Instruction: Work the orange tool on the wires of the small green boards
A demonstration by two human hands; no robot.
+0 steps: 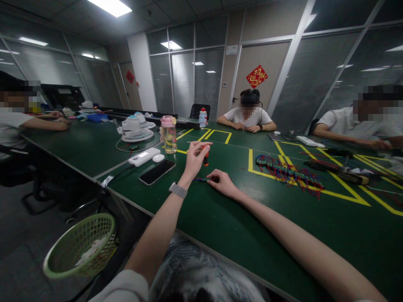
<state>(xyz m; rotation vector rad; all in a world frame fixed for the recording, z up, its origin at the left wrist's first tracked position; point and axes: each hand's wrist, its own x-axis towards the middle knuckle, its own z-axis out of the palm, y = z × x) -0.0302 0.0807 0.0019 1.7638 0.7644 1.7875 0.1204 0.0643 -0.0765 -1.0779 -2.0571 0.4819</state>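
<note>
My left hand (197, 157) is closed round the handle of an upright screwdriver (206, 159), orange and black. Its thin shaft points down at a small green circuit board (204, 179) with red and blue wires, flat on the table. Thumb and fingers of my right hand (222, 183) pinch the board's right edge and steady it against the green tabletop (214, 222). Whether the screwdriver's tip touches a screw is too small to tell.
A black phone (157, 172), a white power strip (144, 157), a pink-lidded bottle (168, 134) and white fans (137, 129) stand to the left. Wired circuit boards (288, 173) lie in a row to the right. A green basket (80, 247) is on the floor. Several people sit around.
</note>
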